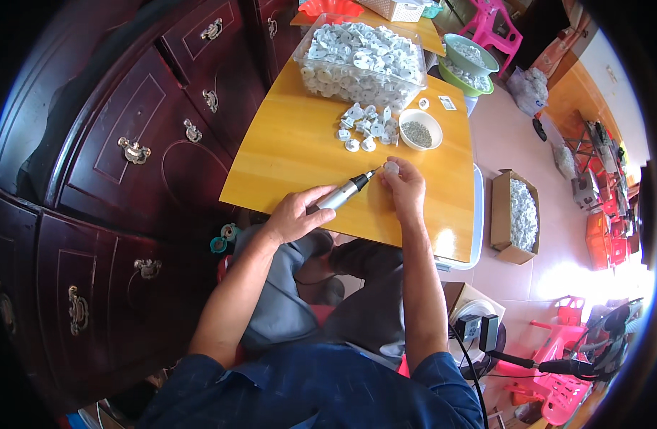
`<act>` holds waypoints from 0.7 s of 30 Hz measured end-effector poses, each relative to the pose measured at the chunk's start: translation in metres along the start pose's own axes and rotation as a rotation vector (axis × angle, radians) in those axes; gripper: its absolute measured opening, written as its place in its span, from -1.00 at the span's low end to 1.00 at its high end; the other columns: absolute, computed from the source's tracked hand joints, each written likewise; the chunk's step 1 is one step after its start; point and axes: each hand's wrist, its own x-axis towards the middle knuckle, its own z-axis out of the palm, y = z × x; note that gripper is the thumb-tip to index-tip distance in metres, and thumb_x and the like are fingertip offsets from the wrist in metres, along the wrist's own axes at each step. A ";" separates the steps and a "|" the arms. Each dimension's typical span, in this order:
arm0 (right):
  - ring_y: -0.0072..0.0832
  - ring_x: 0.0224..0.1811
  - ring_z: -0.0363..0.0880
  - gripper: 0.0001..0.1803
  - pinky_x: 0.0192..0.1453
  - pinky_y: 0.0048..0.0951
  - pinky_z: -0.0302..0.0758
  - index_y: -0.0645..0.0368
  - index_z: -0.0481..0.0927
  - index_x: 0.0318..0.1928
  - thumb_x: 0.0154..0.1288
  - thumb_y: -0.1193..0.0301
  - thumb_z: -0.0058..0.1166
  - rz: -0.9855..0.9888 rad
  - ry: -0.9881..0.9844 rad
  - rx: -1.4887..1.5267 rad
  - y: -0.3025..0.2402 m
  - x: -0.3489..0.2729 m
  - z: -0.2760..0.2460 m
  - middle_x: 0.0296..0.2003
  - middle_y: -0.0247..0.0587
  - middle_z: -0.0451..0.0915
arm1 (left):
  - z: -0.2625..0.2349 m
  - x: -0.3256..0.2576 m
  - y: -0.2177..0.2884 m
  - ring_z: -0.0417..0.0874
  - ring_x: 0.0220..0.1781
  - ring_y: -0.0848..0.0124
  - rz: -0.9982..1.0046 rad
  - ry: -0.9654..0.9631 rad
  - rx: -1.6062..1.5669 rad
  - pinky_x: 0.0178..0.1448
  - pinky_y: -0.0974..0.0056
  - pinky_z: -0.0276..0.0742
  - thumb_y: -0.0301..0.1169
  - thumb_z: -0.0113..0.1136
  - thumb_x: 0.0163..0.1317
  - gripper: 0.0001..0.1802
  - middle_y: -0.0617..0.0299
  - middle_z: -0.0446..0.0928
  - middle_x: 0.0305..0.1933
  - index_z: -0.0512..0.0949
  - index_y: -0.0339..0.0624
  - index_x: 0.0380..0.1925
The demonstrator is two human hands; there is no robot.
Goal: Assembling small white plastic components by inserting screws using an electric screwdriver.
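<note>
My left hand (pixel 300 213) is wrapped round a silver and black electric screwdriver (pixel 341 195), tilted with its bit toward the upper right. Between the fingertips of my right hand (pixel 406 187) is a small white plastic part (pixel 391 168). The bit's tip is close to this part; I cannot tell whether they touch. Just beyond my hands, a loose pile of white plastic parts (pixel 370 127) lies on the yellow wooden table (pixel 285 161). To its right stands a white bowl (pixel 430 118) holding many tiny metal pieces, seemingly screws.
A clear plastic bin (pixel 364 68) heaped with white parts stands at the table's far end. Dark wooden drawers (pixel 139 129) line the left. On the floor to the right are a cardboard box (pixel 501 214) of white parts and a pink chair (pixel 557 372). Stacked green basins (pixel 471 57) stand beyond.
</note>
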 end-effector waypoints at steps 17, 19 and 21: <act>-0.75 -0.32 0.57 -0.70 -0.17 -0.64 0.52 0.24 0.68 0.00 0.24 0.52 0.24 -0.099 0.087 -0.097 0.010 -0.002 0.005 -0.33 -0.41 0.67 | -0.001 0.001 0.010 0.69 0.01 0.30 -0.085 0.015 0.027 0.13 0.26 0.55 -0.23 0.31 0.22 -0.43 0.02 0.66 0.02 0.51 -0.34 0.17; -0.76 -0.33 0.56 -0.70 -0.18 -0.64 0.52 0.23 0.69 0.00 0.23 0.52 0.25 -0.105 0.091 -0.098 0.011 -0.001 0.005 -0.34 -0.42 0.67 | 0.000 0.001 0.011 0.69 0.01 0.30 -0.102 0.011 0.029 0.13 0.26 0.55 -0.24 0.31 0.22 -0.43 0.02 0.66 0.02 0.51 -0.34 0.17; -0.77 -0.33 0.55 -0.70 -0.18 -0.65 0.51 0.22 0.69 0.00 0.23 0.52 0.25 -0.112 0.094 -0.098 0.012 -0.001 0.004 -0.34 -0.43 0.67 | 0.000 0.001 0.011 0.69 0.00 0.30 -0.098 0.010 0.014 0.13 0.27 0.56 -0.24 0.31 0.22 -0.43 0.02 0.66 0.02 0.50 -0.33 0.18</act>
